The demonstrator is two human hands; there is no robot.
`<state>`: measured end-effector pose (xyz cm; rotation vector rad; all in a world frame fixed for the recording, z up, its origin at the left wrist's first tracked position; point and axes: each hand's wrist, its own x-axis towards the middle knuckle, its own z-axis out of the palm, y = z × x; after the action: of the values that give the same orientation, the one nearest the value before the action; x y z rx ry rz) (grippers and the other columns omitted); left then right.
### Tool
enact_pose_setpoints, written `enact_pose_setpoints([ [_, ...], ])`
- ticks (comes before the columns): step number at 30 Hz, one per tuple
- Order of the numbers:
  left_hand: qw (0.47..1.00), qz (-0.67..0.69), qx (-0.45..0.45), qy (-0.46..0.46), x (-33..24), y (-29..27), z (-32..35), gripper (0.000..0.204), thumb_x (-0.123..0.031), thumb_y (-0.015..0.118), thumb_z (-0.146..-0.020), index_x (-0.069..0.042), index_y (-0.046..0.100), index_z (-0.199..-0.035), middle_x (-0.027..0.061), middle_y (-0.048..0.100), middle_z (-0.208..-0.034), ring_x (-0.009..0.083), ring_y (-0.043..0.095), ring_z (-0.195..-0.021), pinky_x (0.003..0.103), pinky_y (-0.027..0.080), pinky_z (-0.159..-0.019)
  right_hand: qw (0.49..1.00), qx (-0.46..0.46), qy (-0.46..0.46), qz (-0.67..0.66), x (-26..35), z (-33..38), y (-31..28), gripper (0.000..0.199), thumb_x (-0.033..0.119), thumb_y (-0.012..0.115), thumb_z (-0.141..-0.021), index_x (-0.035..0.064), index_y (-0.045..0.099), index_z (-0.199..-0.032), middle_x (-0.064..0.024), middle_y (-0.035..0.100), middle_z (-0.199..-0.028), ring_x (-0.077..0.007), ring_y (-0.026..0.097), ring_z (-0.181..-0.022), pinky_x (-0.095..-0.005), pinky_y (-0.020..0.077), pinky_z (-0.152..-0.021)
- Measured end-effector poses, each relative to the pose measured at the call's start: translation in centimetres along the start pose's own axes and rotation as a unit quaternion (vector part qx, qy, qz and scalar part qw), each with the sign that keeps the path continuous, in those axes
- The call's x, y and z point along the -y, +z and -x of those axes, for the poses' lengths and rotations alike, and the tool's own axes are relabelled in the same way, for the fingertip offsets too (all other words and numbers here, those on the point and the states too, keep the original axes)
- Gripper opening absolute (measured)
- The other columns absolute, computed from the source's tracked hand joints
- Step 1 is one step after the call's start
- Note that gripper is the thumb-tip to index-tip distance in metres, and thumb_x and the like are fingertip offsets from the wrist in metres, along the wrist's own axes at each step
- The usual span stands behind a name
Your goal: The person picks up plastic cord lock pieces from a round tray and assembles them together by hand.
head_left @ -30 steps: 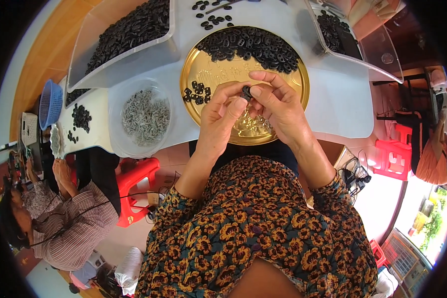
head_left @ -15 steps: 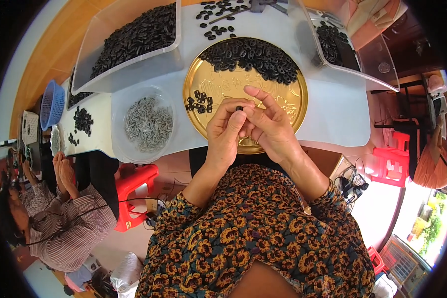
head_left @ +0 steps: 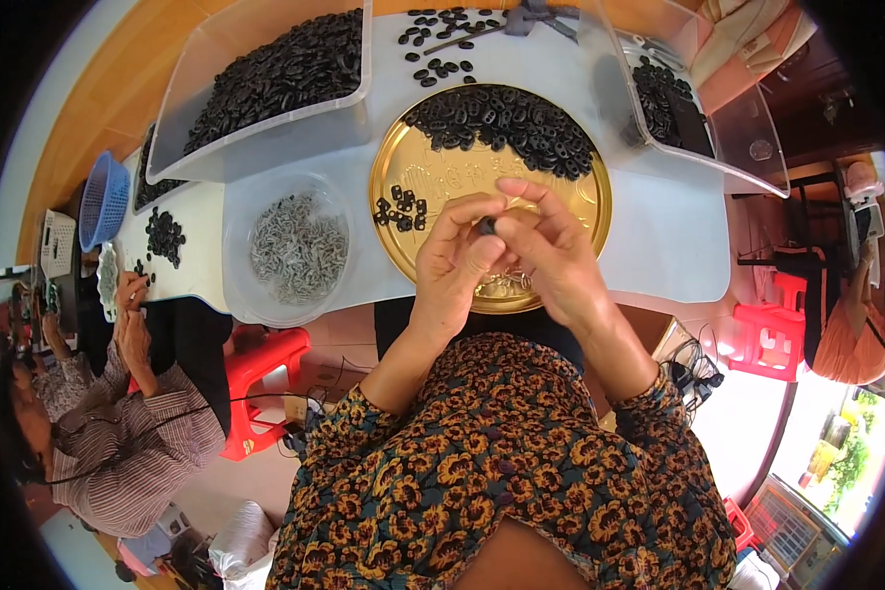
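A small black plastic piece (head_left: 487, 226) is pinched between the fingertips of my left hand (head_left: 450, 270) and my right hand (head_left: 553, 258). Fingers partly cover it, so its full shape is hidden. Both hands are held over the near part of a round gold tray (head_left: 388, 251). Along the tray's far side lies a heap of black oval pieces with holes (head_left: 501, 123). Left of my hands, a small group of black pieces (head_left: 401, 208) rests on the tray. Beside the tray stands a clear round tub of small grey metal parts (head_left: 300, 251).
A big clear bin of black pieces (head_left: 275, 88) stands at far left, another clear bin (head_left: 664, 108) at far right. Loose black ovals (head_left: 442, 71) and a dark grey tool (head_left: 531, 18) lie behind the tray. At left, a co-worker in a striped shirt (head_left: 157, 442) sits by a red stool (head_left: 261, 393).
The black piece shows slightly larger between my fingertips, and my fingers have shifted around it. The whole view has moved a little. The co-worker's hands at left have changed position.
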<state>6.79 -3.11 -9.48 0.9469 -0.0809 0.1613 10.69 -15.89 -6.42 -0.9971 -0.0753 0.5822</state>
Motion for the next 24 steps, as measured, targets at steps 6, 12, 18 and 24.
enact_pose_setpoints([
  [6, 0.997, -0.074, 0.016, 0.016, -0.8, -1.3, 0.4, 0.032, -0.009, 0.060, -0.092, -0.001, 0.050, -0.122, 0.0090, 0.053, -0.122, 0.0175, 0.051, -0.114, 0.033, 0.042, -0.099, 0.770, -0.155, -0.384, 0.486, 8.3, -1.4, -2.3, 0.016, 0.005, 0.066, -0.087, 0.0033, 0.066, -0.103, -0.0029, 0.065, -0.091, -0.0075, 0.058, -0.076, -0.0209, 0.0469, -0.067],
  [12, 0.994, -0.105, 0.014, -0.019, -2.0, -2.5, 2.0, 0.023, -0.007, 0.056, -0.094, 0.001, 0.055, -0.115, 0.0110, 0.060, -0.112, 0.0173, 0.059, -0.101, 0.032, 0.046, -0.092, 0.588, -0.246, -0.518, 0.570, 13.1, -2.5, -2.7, 0.016, 0.004, 0.064, -0.087, 0.0048, 0.067, -0.103, -0.0067, 0.063, -0.106, -0.0102, 0.060, -0.073, -0.0216, 0.0472, -0.062],
  [18, 0.993, -0.116, 0.001, -0.023, -1.8, -3.9, 2.2, 0.020, -0.006, 0.054, -0.096, 0.001, 0.055, -0.114, 0.0094, 0.060, -0.108, 0.0146, 0.058, -0.099, 0.028, 0.047, -0.089, 0.638, 0.002, -0.421, 0.645, 5.6, -6.7, -1.5, 0.015, 0.007, 0.066, -0.082, 0.0063, 0.068, -0.097, -0.0098, 0.063, -0.091, -0.0261, 0.061, -0.069, -0.0352, 0.0508, -0.061],
  [24, 0.993, -0.113, -0.043, -0.006, -2.0, -3.9, 2.4, 0.021, -0.012, 0.055, -0.095, 0.000, 0.057, -0.113, 0.0106, 0.065, -0.104, 0.0168, 0.062, -0.094, 0.030, 0.049, -0.086, 0.613, 0.017, -0.329, 0.719, 0.0, -10.7, -0.6, 0.019, 0.015, 0.062, -0.085, 0.0088, 0.068, -0.101, -0.0090, 0.057, -0.086, -0.0293, 0.062, -0.071, -0.0380, 0.0521, -0.063],
])
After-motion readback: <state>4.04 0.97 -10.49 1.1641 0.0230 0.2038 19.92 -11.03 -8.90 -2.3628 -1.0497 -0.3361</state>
